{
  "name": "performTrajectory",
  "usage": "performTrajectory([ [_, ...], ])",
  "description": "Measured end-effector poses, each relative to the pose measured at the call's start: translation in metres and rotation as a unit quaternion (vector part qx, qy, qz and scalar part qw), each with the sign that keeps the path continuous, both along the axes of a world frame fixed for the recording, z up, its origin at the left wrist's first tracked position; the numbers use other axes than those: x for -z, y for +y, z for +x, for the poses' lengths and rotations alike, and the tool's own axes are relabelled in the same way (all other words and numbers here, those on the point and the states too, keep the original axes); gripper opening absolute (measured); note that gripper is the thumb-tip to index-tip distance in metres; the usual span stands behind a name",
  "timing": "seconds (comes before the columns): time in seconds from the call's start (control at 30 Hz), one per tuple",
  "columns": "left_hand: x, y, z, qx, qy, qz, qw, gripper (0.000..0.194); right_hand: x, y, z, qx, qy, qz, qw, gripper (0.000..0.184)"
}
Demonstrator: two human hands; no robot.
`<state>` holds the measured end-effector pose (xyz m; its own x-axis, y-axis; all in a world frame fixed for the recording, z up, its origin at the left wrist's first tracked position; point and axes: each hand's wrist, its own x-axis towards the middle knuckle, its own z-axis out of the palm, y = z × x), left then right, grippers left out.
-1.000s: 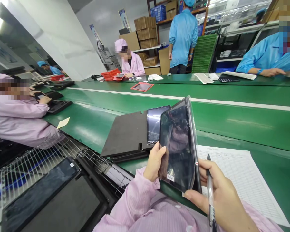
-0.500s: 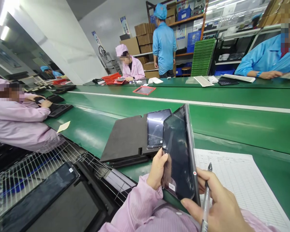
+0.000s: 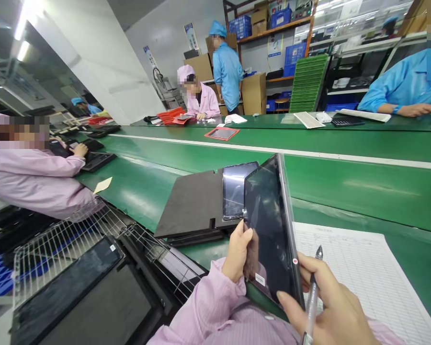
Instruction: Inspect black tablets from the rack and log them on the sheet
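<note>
I hold a dark tablet (image 3: 271, 225) upright and tilted in front of me, its glossy screen facing left. My left hand (image 3: 239, 251) grips its left edge near the bottom. My right hand (image 3: 326, 304) closes round its lower right corner and also carries a pen (image 3: 311, 299) between the fingers. A printed form sheet (image 3: 359, 273) lies on the green bench under my right hand. Behind the tablet a second tablet (image 3: 236, 188) rests on a black foam tray (image 3: 194, 201).
A wire rack (image 3: 75, 235) with a dark tablet (image 3: 66, 280) sits at lower left. A person in pink works at the left, another at the far end beside red trays (image 3: 172, 114); people in blue stand and sit beyond the green conveyor (image 3: 345, 143).
The view has shifted slightly; the tablet sits a little lower and more to the right in my hands. The standing person in blue has walked left along the shelves.
</note>
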<state>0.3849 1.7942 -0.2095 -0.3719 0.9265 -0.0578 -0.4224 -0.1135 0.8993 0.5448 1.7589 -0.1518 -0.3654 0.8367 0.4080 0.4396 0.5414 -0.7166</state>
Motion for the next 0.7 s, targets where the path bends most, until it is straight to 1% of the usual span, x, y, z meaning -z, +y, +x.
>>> performTrajectory([
  [0.1, 0.000, -0.005, 0.002, -0.039, -0.029, -0.009, 0.999, 0.034, 0.004, 0.011, 0.005, 0.026, -0.027, 0.037, 0.999, 0.032],
  [0.2, 0.000, -0.012, 0.002, -0.105, -0.023, -0.022, 0.994, 0.040, 0.008, 0.021, 0.009, 0.067, -0.050, 0.120, 0.989, 0.033],
  [0.3, -0.002, -0.020, 0.002, -0.153, -0.018, -0.018, 0.988, 0.048, 0.012, 0.024, 0.006, 0.114, -0.075, 0.229, 0.964, 0.041],
  [0.37, -0.004, -0.024, 0.001, -0.170, -0.016, -0.017, 0.985, 0.050, 0.015, 0.024, 0.003, 0.139, -0.091, 0.275, 0.947, 0.049],
  [0.4, -0.005, -0.026, 0.001, -0.176, -0.014, -0.016, 0.984, 0.050, 0.015, 0.024, 0.002, 0.139, -0.093, 0.288, 0.943, 0.051],
  [0.47, -0.007, -0.030, 0.000, -0.182, -0.013, -0.012, 0.983, 0.052, 0.017, 0.026, 0.002, 0.130, -0.080, 0.308, 0.939, 0.047],
  [0.53, -0.009, -0.033, -0.001, -0.189, -0.007, -0.012, 0.982, 0.055, 0.018, 0.029, 0.004, 0.125, -0.065, 0.338, 0.930, 0.035],
  [0.6, -0.012, -0.035, -0.001, -0.198, 0.008, -0.014, 0.980, 0.058, 0.019, 0.032, 0.005, 0.109, -0.084, 0.374, 0.917, 0.028],
  [0.63, -0.013, -0.035, -0.001, -0.206, 0.021, -0.012, 0.978, 0.059, 0.019, 0.032, 0.003, 0.080, -0.099, 0.393, 0.911, 0.026],
  [0.7, -0.018, -0.035, 0.001, -0.217, 0.046, 0.008, 0.975, 0.066, 0.018, 0.031, -0.006, -0.010, -0.112, 0.425, 0.898, 0.024],
])
